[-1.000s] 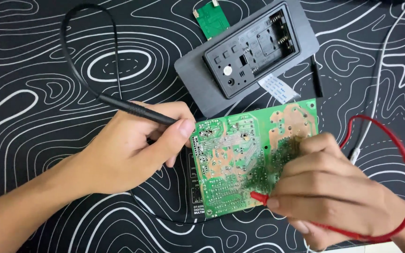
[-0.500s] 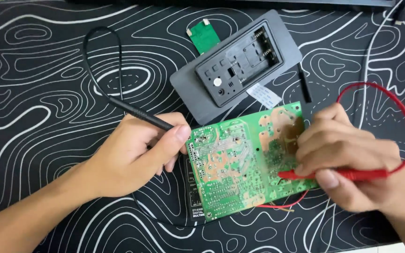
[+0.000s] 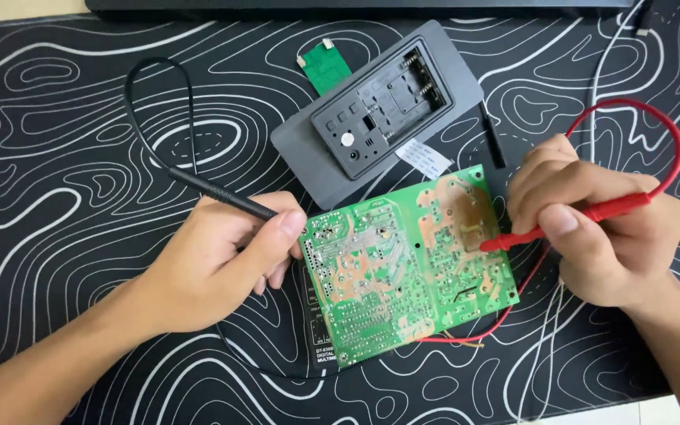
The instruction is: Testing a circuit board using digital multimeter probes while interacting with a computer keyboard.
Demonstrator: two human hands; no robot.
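Observation:
A green circuit board [image 3: 403, 267] lies solder side up in the middle of a black mat with white wavy lines. My left hand [image 3: 214, 260] grips a black test probe [image 3: 226, 193] at the board's left edge; the probe tip is hidden behind my fingers. My right hand [image 3: 600, 228] grips a red test probe [image 3: 568, 222], its tip touching the board's upper right area near a brownish patch. A red lead [image 3: 663, 134] loops from the probe behind my right hand.
A dark grey device back with an open battery bay [image 3: 379, 110] lies above the board, a small green board [image 3: 326, 67] beside it. The black lead [image 3: 147, 94] loops at upper left. White wires [image 3: 545, 354] run at lower right. A dark edge [image 3: 356, 6] borders the top.
My right hand has shifted right off the board and turned the red probe so that its tip points left onto the board. My left hand keeps the black probe at the left edge.

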